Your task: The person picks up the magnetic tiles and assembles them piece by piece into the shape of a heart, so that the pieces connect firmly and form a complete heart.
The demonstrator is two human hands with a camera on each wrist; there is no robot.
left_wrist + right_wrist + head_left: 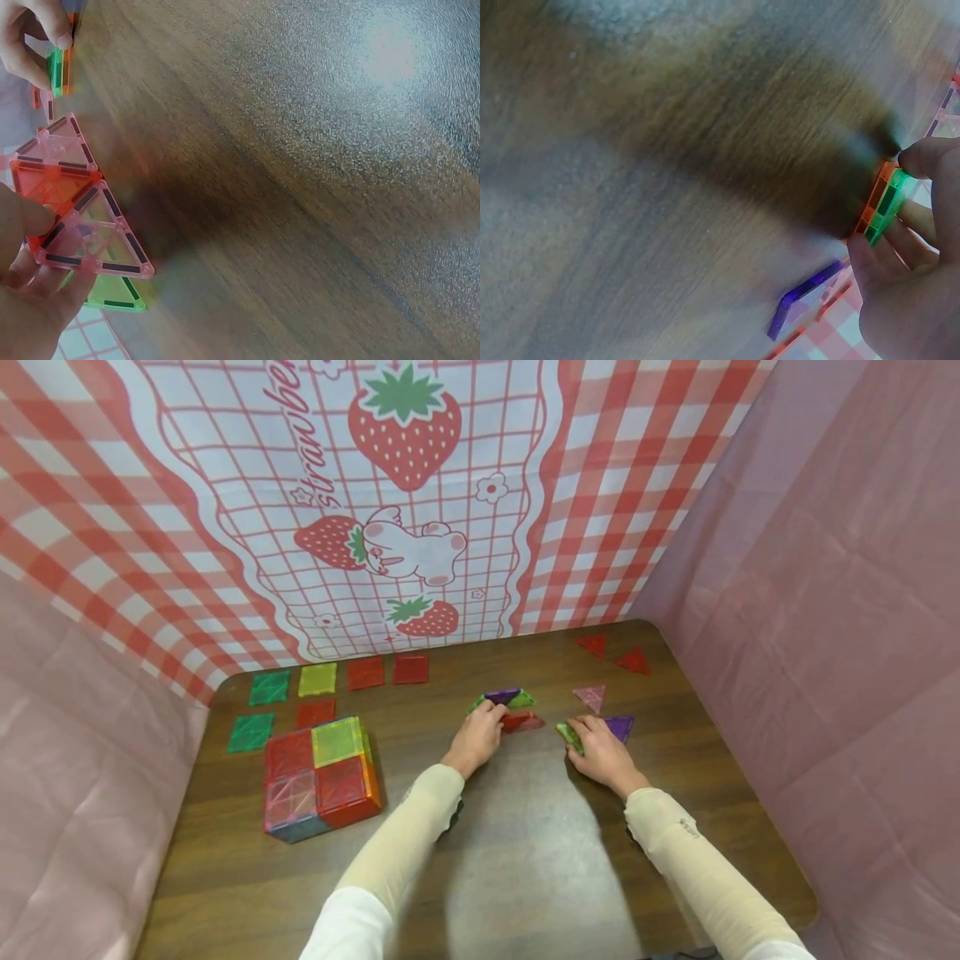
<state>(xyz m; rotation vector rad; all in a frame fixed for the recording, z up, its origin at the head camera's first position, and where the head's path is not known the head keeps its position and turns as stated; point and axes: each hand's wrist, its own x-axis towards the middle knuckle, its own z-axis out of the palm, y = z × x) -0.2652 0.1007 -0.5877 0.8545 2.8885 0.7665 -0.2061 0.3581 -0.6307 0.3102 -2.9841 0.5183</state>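
Note:
My left hand (477, 739) grips a joined group of translucent triangular magnetic tiles. In the left wrist view, its thumb lies on a red triangle tile (56, 184) with a pink triangle tile (97, 236) beside it and a green one (116, 291) behind. A purple triangle tile (502, 696) shows beyond the fingers in the head view. My right hand (600, 756) pinches a green tile (887, 206) and an orange tile (873, 201) lying face to face, edges toward the camera. Close by its fingers is a purple triangle tile (620, 727).
A pink triangle (590, 697) and two red triangles (634, 661) lie at the back right of the wooden table (525, 843). Left of my hands stands a box built of square tiles (341, 785). Several loose squares, including a yellow one (318, 679), lie behind it.

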